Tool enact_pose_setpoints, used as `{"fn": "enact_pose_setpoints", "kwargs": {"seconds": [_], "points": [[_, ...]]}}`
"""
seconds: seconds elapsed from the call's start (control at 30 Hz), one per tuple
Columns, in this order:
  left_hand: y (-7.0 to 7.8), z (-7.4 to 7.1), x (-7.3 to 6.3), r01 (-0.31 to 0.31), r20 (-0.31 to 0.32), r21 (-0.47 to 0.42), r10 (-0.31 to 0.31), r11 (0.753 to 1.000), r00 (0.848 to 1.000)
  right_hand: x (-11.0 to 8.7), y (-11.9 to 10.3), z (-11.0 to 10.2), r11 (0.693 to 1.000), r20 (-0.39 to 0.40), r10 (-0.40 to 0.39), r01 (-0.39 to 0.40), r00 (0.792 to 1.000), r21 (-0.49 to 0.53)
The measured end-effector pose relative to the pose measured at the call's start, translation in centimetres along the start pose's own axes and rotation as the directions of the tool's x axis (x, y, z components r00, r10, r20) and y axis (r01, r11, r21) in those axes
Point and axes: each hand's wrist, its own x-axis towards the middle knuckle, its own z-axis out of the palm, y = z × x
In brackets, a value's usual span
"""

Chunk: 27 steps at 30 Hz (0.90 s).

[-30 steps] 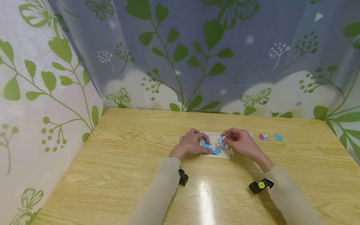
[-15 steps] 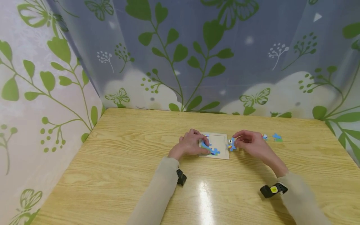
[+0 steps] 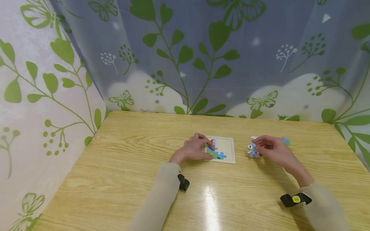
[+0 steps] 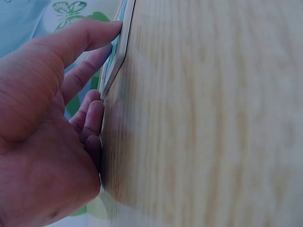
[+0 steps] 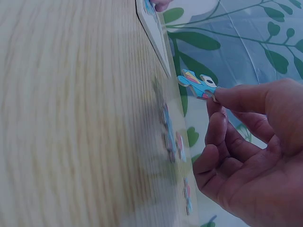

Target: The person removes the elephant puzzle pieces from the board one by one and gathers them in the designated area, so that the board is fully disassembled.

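Note:
My right hand (image 3: 273,150) pinches a blue jigsaw piece (image 5: 196,84) between thumb and fingertips. An eye and a bit of yellow and red are printed on it, and the right wrist view has it lifted off the table. To its left lies a pale wooden puzzle tray (image 3: 228,142), its left side and bottom edge lined with blue and green joined pieces (image 3: 221,156). My left hand (image 3: 196,148) rests at the tray's left side, thumb and index fingertips on the pieces and partly covering them. Its other fingers lie at the tray's edge.
Loose jigsaw pieces lie on the wooden table (image 3: 130,154) right of the tray, among them a blue and green one (image 3: 286,141) behind my right hand. The right wrist view has several (image 5: 169,132) there. A patterned curtain (image 3: 185,64) hangs along the back.
My right hand has drawn the eye piece out of the tray and moved right with it, over the loose pieces. The left hand stays at the tray.

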Motion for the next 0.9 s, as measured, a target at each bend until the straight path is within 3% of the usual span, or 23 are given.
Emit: {"fn": "enact_pose_setpoints", "kwargs": {"seconds": [0.4, 0.9], "points": [[0.2, 0.0, -0.2, 0.006, -0.011, 0.001, -0.006, 1.000, 1.000, -1.1, 1.6, -1.3, 0.999, -0.053, -0.038, 0.036, 0.998, -0.039], [0.1, -0.1, -0.2, -0.012, -0.005, -0.009, 0.012, 1.000, 1.000, -2.1, 3.9, -3.1, 0.998, -0.087, 0.013, -0.019, 0.996, -0.065]]}}
